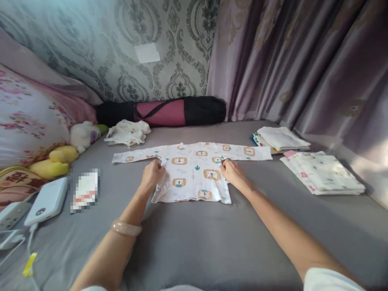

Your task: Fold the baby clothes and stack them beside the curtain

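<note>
the plainest writing is one large chinese character on a gold-and-red plush item (18, 178) at the far left, seen at a slant, too unclear to name with certainty. the flat packet (86, 190) near it is blurred into blocks, so its print cannot be read, and the marks on the round display of the white power bank (48, 200) are too small to make out

the white long-sleeved shirt (194, 171), printed with tan lion faces and teal leaves, lies spread flat on the grey sheet (194, 242), in front of the person. its neckline points away, toward the patterned wall (91, 60), and its hem points toward the person; its long axis runs left to right, from cuff to cuff, with both sleeves stretched out sideways

the left hand (153, 173) is closed, fingers curled down on the shirt's left edge just below the sleeve. the right hand (233, 173) has its fingers bunched in the same way, pinching the right edge just below the other sleeve. folded clothes (327, 176) lie to the right, and a crumpled white garment (129, 132) lies beyond the left sleeve
</note>
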Tool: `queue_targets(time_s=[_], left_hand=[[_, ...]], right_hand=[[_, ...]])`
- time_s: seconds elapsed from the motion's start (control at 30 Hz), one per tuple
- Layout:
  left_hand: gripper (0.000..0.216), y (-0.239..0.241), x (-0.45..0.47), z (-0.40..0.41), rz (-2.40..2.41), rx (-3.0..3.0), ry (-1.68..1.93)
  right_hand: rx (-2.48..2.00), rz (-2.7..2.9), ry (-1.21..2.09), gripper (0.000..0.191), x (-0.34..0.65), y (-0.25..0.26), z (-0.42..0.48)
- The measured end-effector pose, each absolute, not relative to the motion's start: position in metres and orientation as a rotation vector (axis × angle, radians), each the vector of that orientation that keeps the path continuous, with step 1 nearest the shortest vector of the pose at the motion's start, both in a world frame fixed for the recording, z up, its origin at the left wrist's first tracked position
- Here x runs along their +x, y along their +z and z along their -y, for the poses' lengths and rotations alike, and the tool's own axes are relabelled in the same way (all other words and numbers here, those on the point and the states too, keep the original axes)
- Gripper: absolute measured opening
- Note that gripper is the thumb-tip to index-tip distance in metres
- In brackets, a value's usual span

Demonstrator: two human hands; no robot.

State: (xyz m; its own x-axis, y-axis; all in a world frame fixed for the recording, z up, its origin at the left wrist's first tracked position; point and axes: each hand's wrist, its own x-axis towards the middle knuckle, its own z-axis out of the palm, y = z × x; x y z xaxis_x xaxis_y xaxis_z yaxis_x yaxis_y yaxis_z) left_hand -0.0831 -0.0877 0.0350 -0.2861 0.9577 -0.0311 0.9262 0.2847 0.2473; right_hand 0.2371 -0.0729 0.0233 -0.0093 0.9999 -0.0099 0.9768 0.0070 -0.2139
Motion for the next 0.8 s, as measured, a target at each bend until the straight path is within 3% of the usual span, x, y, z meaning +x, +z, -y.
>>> queue_targets(time_s=[0.17, 0.3, 0.6, 0.8], left_hand=[[0.028, 0.033, -0.068, 0.100, -2.393, 1.812, 0.156], [0.035, 0.037, -0.072, 0.114, -2.399, 1.776, 0.075], [0.064, 0.045, -0.096, 0.170, -1.761, 1.579, 0.443], [0.052, 0.046, -0.101, 0.173, -1.691, 1.554, 0.446]], right_hand=[[-2.042, 2.187, 0.123, 0.024, 0.233, 0.027, 0.083], [-2.122, 2.189, 0.225, 0.025, 0.236, 0.033, 0.106], [-1.855, 2.084, 0.585, 0.037, 0.249, 0.023, 0.171], [-1.807, 2.054, 0.785, 0.031, 0.260, 0.031, 0.163]])
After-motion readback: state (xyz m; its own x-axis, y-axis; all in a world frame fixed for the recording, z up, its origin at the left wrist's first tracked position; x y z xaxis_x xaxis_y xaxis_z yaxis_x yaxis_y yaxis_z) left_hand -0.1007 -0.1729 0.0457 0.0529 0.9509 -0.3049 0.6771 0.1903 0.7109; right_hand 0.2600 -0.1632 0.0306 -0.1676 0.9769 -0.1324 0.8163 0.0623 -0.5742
